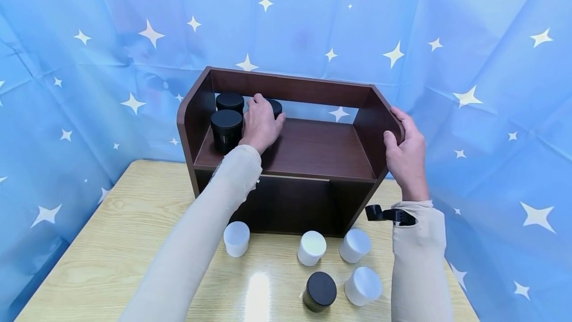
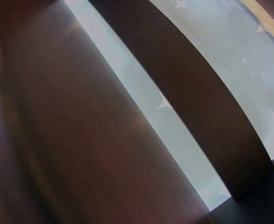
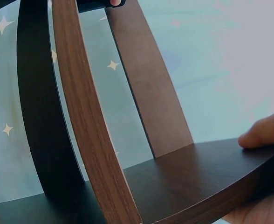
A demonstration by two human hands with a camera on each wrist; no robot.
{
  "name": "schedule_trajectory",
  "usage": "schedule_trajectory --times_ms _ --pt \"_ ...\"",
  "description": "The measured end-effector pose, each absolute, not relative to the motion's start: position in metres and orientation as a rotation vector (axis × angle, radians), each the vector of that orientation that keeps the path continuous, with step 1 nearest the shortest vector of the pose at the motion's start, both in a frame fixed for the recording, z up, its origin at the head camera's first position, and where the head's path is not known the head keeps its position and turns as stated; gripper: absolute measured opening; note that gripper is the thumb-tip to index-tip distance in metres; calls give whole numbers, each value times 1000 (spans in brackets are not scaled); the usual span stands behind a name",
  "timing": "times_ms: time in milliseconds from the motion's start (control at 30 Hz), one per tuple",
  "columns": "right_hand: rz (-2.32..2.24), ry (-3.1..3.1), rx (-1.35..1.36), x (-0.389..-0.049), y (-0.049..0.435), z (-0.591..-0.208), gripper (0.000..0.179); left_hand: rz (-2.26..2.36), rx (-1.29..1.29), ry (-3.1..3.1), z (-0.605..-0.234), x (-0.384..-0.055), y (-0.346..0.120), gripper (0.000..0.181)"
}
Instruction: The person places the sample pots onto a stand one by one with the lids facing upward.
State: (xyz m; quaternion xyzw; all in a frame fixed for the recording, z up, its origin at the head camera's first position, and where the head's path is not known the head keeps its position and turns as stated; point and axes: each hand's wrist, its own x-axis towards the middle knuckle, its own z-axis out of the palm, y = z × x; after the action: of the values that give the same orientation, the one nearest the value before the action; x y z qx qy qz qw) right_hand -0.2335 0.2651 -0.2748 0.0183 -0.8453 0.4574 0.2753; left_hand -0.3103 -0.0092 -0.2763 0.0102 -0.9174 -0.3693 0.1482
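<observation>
A dark brown two-level shelf [image 1: 319, 145] stands on the table. On its upper board my left hand [image 1: 261, 125] grips a black jar [image 1: 273, 107], mostly hidden behind the hand. Just left of it are two more black jars, one in front [image 1: 226, 128] and one behind [image 1: 230, 101]. With thumb and fingers on either side, my right hand [image 1: 407, 155] holds the front edge of the shelf's right side panel [image 1: 377, 123]. In the right wrist view the thumb [image 3: 260, 133] lies on that panel. The left wrist view shows the shelf's back rail [image 2: 188, 88] but no hand.
In front of the shelf, on the wooden table [image 1: 120, 222], stand several white jars, one at left [image 1: 237, 237], others at right [image 1: 312, 247], plus one black jar [image 1: 320, 291]. A black strap [image 1: 391, 215] sticks out at the right wrist. Blue star-printed cloth [image 1: 295, 29] hangs behind.
</observation>
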Motion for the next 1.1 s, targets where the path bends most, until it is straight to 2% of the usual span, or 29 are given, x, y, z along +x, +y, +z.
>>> schedule_trajectory --times_ms 567,1100 --pt "1224 -2298 46 -232 266 -273 52 -1036 85 -2619 -275 -317 -6 69" --pt "1250 -2297 44 -231 267 -275 52 -447 -48 -2632 -279 -315 -1 62"
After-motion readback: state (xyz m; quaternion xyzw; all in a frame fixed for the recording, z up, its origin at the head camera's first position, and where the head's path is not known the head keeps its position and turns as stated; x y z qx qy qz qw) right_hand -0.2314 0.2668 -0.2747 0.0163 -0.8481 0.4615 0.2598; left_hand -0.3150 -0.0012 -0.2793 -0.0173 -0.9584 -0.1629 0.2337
